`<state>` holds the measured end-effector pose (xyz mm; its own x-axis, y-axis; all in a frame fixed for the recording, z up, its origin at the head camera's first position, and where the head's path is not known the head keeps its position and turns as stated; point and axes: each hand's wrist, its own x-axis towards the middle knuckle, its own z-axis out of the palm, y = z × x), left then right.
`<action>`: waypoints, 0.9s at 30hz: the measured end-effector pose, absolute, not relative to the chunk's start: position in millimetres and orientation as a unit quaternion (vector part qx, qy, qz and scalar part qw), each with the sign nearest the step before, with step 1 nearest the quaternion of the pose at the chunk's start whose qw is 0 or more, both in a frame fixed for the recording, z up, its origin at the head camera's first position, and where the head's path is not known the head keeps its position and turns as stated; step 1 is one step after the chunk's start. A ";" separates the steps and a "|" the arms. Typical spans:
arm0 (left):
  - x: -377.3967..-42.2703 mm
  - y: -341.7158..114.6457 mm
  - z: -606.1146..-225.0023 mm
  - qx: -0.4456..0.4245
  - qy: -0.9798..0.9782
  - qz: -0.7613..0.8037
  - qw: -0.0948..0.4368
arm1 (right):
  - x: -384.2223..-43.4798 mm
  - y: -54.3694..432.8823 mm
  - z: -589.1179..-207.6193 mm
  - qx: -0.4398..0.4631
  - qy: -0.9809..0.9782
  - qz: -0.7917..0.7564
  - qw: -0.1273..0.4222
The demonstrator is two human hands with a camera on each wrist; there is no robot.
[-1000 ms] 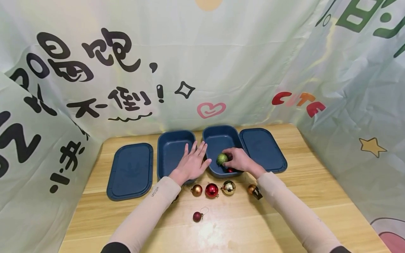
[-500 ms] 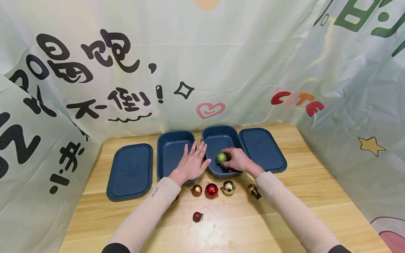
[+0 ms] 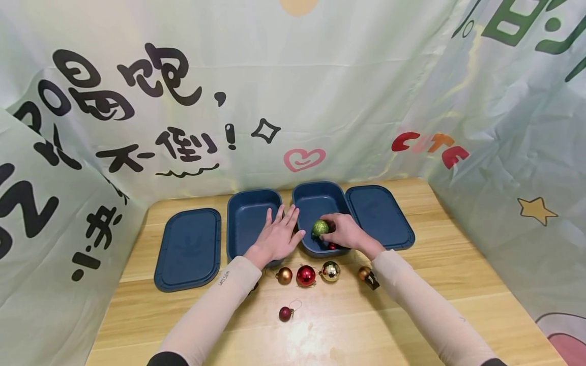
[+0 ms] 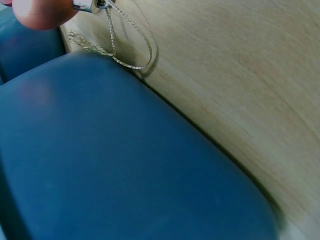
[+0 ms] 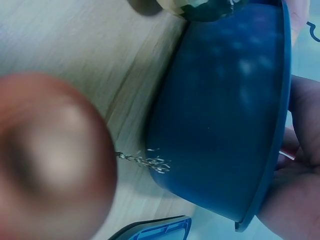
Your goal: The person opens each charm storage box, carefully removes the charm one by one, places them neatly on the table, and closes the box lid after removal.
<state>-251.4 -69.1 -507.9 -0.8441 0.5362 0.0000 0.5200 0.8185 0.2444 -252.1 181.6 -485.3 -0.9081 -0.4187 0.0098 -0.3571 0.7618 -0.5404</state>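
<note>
Two deep navy boxes stand side by side toward the far edge of the wooden table (image 3: 348, 330). The right box (image 3: 316, 195) has a green glitter bauble (image 3: 320, 228) within its walls, near its middle, and a shiny red bauble (image 3: 332, 246) at its near right corner, partly hidden by the hand. Whether the green glitter bauble touches the floor of the box cannot be told. The far part of the left box's (image 3: 249, 216) floor shows; a hand covers its near right part. A navy lid lies flat outside each box: the left lid (image 3: 188, 249) and the right lid (image 3: 382, 218).

The right hand (image 3: 348, 231) reaches over the near right rim of the right box, thumb and fingers curled to pinch the green glitter bauble. The left hand (image 3: 276, 239) is spread wide, palm down and fingers straight, above the right side of the left box, with nothing in its grasp; contact with the rim cannot be told.

In a row just near of the boxes lie a copper bauble (image 3: 284, 275), a glossy red bauble (image 3: 305, 275) and a gold faceted bauble (image 3: 330, 271). A second copper bauble (image 3: 364, 273), partly covered, lies farther right, and a small maroon bauble (image 3: 286, 313) nearer.
</note>
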 end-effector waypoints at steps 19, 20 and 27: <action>-251.2 -69.2 -508.6 0.279 0.952 0.120 0.030 | -238.7 181.1 -473.0 -0.226 0.932 -0.280 0.035; -251.2 -69.3 -508.3 0.279 0.952 0.119 0.030 | -237.7 181.1 -472.2 -0.229 0.932 -0.280 0.034; -251.3 -69.2 -507.0 0.281 0.952 0.120 0.031 | -228.1 181.2 -466.0 -0.227 0.932 -0.280 0.036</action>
